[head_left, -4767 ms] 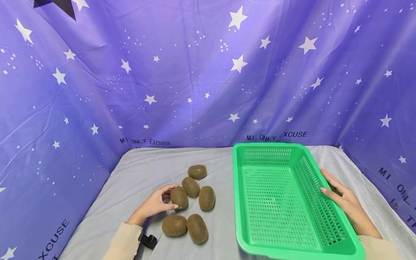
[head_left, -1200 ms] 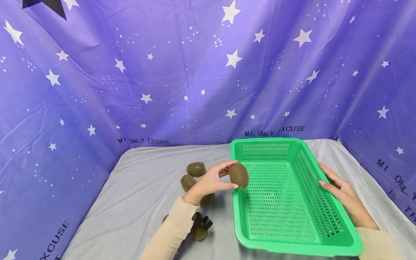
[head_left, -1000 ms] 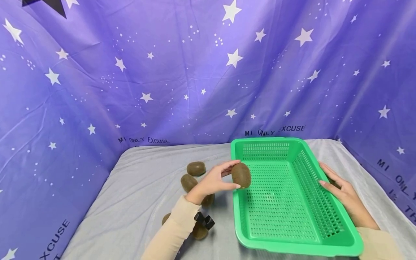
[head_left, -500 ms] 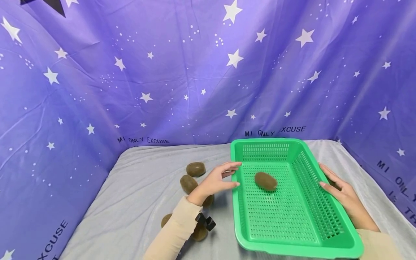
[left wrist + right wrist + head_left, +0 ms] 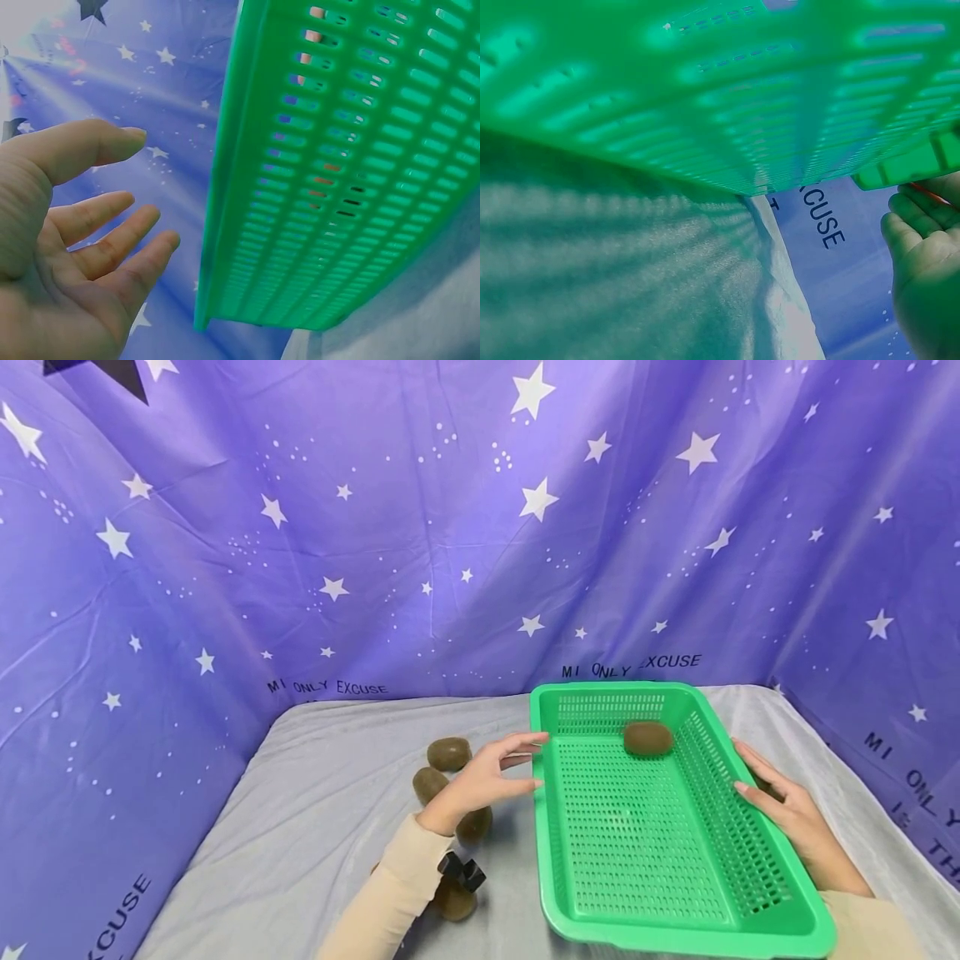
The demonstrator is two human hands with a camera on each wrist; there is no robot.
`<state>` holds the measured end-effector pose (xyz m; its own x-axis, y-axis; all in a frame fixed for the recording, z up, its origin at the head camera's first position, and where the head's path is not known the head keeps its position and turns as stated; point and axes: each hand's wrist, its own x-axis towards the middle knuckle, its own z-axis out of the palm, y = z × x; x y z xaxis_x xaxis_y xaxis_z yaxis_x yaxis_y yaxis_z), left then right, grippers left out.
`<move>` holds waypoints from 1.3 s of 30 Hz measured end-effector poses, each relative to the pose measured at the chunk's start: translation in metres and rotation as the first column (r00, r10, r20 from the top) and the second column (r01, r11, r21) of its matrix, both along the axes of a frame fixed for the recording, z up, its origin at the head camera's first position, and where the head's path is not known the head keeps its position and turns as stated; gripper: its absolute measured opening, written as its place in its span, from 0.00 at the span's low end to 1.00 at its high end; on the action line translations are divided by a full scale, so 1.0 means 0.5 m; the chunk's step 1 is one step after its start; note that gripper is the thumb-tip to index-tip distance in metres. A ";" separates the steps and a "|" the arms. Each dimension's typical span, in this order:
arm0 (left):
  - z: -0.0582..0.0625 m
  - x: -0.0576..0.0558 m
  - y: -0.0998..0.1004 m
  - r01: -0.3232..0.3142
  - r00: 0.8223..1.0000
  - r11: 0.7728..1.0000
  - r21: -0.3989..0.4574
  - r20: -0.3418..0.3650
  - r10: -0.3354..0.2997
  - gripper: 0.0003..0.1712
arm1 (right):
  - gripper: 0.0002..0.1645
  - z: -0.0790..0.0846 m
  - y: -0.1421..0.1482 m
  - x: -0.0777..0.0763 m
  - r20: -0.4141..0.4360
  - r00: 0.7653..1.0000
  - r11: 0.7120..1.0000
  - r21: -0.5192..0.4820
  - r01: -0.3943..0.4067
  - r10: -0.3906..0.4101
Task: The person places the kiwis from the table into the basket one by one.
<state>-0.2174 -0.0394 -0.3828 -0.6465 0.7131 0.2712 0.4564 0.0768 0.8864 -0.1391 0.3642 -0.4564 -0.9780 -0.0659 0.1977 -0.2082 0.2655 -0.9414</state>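
Purple star-printed curtain (image 5: 420, 485) hung behind and at both sides, with black lettering (image 5: 327, 688) along the lower folds. Below, a bench (image 5: 292, 827) under wrinkled pale grey cloth. At right, a green perforated plastic basket (image 5: 547, 860), probably light and slightly flexible, best taken by the rim. On either side, two bare hands in beige sleeves (image 5: 378, 902): left hand (image 5: 480, 777) just beside the near-left rim, thumb and fingers spread apart around nothing; right hand (image 5: 795, 822) holding the opposite long side, thumb at the rim.

Inside the basket, crosswise near the far wall, one brown kiwifruit (image 5: 648, 739). Left of the basket, on the cloth, more loose kiwifruit (image 5: 449, 754). Likely light and firm with some give, fuzzy enough to grip, easily bruised, apt to roll; best pinched around the middle.

Partly hidden behind the left forearm and black wrist camera (image 5: 462, 871), the nearer loose fruit, one reduced to a sliver. Hard to make out: right fingertips behind the basket wall, and whether flat or tilted, the basket's base. Cut off, the bench's near edge.
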 end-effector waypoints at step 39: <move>-0.079 0.029 -0.231 -0.104 0.991 0.992 -0.069 -0.096 0.097 0.34 | 0.34 0.007 -0.003 0.008 0.025 1.000 1.000 0.027 0.006 -0.007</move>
